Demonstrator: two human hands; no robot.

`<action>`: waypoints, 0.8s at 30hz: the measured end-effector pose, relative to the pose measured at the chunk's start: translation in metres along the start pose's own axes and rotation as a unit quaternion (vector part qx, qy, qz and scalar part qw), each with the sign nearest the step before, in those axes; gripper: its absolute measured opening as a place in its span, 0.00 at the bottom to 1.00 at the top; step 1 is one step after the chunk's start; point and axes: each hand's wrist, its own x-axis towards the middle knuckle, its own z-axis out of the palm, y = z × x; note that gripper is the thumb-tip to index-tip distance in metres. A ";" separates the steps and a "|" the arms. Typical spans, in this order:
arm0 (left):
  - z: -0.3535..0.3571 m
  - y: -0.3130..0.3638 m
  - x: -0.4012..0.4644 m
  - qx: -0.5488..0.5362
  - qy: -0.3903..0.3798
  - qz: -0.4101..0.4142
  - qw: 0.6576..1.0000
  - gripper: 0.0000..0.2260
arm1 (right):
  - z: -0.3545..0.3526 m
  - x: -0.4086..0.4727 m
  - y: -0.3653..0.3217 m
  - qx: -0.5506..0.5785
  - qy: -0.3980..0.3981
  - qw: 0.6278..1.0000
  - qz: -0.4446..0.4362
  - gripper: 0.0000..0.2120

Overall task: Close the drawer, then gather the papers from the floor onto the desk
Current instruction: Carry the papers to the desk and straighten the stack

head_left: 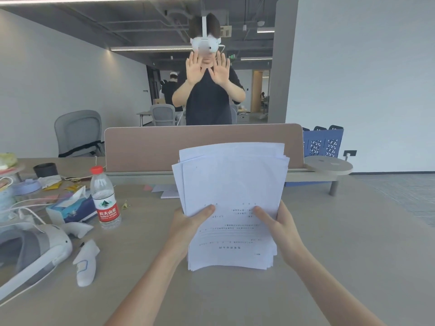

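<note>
A stack of white printed papers (231, 196) is held upright and tilted back over the beige desk (329, 243), its lower edge near the desktop. My left hand (188, 223) grips the stack's left side, thumb on the front sheet. My right hand (280, 225) grips the right side the same way. The sheets are fanned unevenly at the top. No drawer and no floor papers are in view.
A water bottle (105, 198), tissue box (70, 208), white headset (35, 252), controller (86, 264) and clutter crowd the left of the desk. A brown divider panel (146, 147) stands behind. A person (208, 95) with raised hands stands beyond it. A blue file rack (323, 143) sits right.
</note>
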 end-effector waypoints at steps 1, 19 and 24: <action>-0.002 -0.002 -0.001 -0.001 -0.003 -0.007 1.000 0.07 | 0.000 -0.001 0.000 -0.001 -0.003 1.000 0.000 0.17; 0.003 -0.019 -0.001 0.058 -0.027 -0.019 0.998 0.09 | -0.001 0.007 0.002 -0.075 0.060 0.994 -0.043 0.17; -0.001 -0.036 -0.011 0.030 -0.052 -0.045 0.997 0.14 | -0.007 0.003 0.019 -0.043 0.063 0.997 -0.021 0.22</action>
